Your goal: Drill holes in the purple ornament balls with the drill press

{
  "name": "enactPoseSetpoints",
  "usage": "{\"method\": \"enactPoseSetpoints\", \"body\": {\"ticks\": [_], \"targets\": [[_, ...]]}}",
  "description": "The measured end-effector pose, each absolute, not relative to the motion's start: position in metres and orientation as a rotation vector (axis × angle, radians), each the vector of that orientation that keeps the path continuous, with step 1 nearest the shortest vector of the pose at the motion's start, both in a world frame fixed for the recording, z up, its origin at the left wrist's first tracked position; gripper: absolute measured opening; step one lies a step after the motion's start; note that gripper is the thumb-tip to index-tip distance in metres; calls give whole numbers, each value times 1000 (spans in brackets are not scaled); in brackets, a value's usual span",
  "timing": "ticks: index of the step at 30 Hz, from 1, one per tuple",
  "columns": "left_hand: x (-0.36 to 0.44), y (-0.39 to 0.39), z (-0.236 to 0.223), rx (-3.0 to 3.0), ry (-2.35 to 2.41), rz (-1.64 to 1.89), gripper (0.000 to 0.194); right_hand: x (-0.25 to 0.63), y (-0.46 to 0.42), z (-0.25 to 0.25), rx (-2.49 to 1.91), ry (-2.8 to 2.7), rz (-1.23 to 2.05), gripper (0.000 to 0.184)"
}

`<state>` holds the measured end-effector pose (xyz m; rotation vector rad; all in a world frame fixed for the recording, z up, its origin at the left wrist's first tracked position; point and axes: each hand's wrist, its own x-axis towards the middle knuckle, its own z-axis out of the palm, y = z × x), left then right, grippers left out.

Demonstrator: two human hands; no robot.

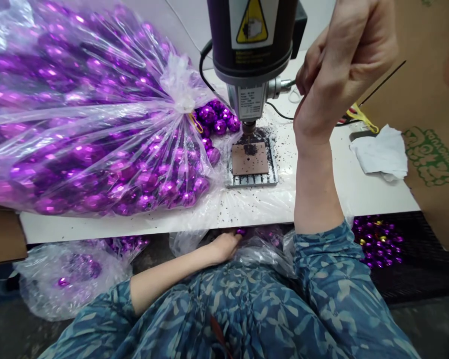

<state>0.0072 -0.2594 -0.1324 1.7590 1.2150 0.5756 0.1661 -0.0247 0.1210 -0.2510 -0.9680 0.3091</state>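
Note:
My right hand (346, 75) is raised and closed round the feed lever (287, 86) of a dark bench drill press (252, 70). Under the drill's chuck (249, 128) lies a brown board (250, 160) on a slotted metal base (252, 180), strewn with dark shavings. Below the table's front edge, my left hand (226, 246) is over my lap with its fingers closed. A shiny purple ball (241, 231) shows at its fingertips, beside a clear plastic bag (264, 249). Part of that hand's grip is hidden from view.
A large tied plastic bag (97, 129) of purple faceted balls fills the table's left. Loose purple balls (220, 126) lie beside it. At right are crumpled white paper (382, 153), a cardboard box (434, 99) and a black crate (426, 279) holding purple balls.

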Motion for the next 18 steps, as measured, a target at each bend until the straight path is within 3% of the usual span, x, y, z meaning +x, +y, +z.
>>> {"method": "enactPoseSetpoints", "body": {"ticks": [2,4,7,10,15,18], "targets": [[6,-244,-93,1847,1071,451,9,166,-27,121,-254,-979,268,48],[2,-214,-53,1934,1018,412,22,167,-26,120,-258,-984,237,50],[-12,-144,-12,2020,1327,805,25,169,-25,118,-297,-992,221,51],[-32,-70,-7,2087,1639,992,28,170,-25,117,-339,-997,241,54],[-51,-15,-29,2278,1717,244,34,170,-27,116,-326,-998,248,57],[-52,-22,-27,2243,1723,336,41,171,-27,115,-342,-1001,245,57]]}}
